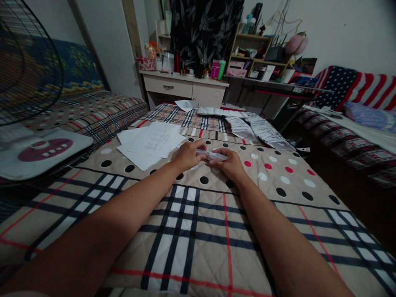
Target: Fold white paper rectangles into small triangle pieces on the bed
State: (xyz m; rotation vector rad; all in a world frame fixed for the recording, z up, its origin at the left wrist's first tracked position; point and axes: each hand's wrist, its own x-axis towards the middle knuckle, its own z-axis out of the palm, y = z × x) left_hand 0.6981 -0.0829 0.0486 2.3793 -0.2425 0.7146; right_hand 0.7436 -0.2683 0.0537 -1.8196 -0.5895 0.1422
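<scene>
Both my hands meet over the middle of the bedspread, holding a narrow folded sheet of paper (213, 155) between them. Fingers and thumb of my left hand (189, 155) close on its left end. My right hand (228, 164) pinches the right end, thumb along the near edge. Just left of my left hand lies a loose pile of printed sheets (154, 142), overlapping at angles. Beyond my right hand, several folded papers stand packed in rows (262, 130) on the bedspread.
A patterned bedspread (185, 214) with checks and dots lies under everything. At the left stand a fan (29, 62) and a white board-like surface with a purple oval (46, 150). A white dresser (182, 86) and a small shelf stand at the back; another bed is at the right.
</scene>
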